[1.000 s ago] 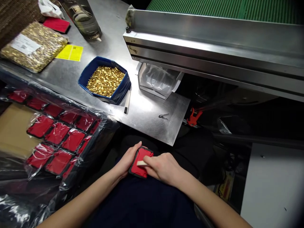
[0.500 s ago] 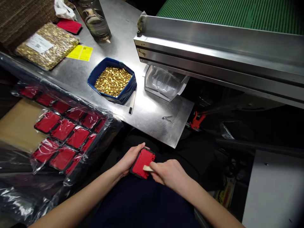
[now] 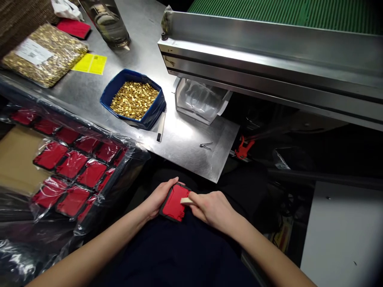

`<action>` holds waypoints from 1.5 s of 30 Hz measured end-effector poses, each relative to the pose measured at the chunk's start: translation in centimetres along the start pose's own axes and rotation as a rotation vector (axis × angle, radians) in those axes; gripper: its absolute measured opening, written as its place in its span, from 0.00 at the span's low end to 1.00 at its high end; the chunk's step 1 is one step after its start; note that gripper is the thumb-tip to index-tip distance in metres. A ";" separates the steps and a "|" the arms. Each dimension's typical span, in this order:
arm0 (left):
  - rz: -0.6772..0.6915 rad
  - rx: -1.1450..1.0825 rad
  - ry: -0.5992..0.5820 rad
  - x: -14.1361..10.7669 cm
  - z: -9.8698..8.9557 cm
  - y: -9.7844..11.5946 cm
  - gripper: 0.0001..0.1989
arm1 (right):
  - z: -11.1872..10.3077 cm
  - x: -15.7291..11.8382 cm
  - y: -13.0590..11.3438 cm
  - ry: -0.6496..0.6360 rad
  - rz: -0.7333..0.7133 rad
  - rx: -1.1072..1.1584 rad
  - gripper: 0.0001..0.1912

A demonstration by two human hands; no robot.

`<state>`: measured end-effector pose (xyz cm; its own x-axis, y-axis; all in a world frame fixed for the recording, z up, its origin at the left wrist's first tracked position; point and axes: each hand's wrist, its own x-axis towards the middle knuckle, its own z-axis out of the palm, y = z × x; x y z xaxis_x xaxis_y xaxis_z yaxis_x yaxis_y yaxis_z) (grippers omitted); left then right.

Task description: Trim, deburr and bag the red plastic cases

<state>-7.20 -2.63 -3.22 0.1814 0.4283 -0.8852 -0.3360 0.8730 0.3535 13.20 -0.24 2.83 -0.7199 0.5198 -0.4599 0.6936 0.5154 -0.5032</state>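
Left hand (image 3: pixel 157 198): curled round the left edge of the red part (image 3: pixel 173 203), thumb on its top edge, gripping it over the lap.
Right hand (image 3: pixel 211 207): fingers pressed together, pinching a small pale stick (image 3: pixel 186 201); its tip lay on the red part's right side.
Red part: flat, roughly square w/ black rim, tilted, between both hands, below the table edge.
Metal table (image 3: pixel 191 147): in front of the person.
Blue bin (image 3: pixel 133 99): on the table, full of small gold pieces.
Wrapped tray (image 3: pixel 72 167): at left, rows of red parts under clear film.
Conveyor (image 3: pixel 269 48): steel frame w/ green belt, at top right.
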 end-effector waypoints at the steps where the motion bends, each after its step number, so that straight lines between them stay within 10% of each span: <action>1: 0.001 0.002 0.001 0.0 0.0 0.0 0.26 | 0.0 0.0 0.0 -0.009 -0.003 -0.014 0.05; 39: 0.049 0.033 -0.006 0.1 0.1 -0.6 0.27 | 0.9 -0.7 -1.8 0.040 0.146 -0.049 0.06; 45: 0.039 0.030 -0.019 -0.2 0.0 -0.3 0.28 | -2.6 1.8 -1.5 0.103 0.206 -0.016 0.10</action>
<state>-7.14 -2.94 -3.15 0.1865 0.4661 -0.8648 -0.3157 0.8620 0.3965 10.93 1.68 4.68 -0.5577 0.6813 -0.4741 0.8263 0.4018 -0.3947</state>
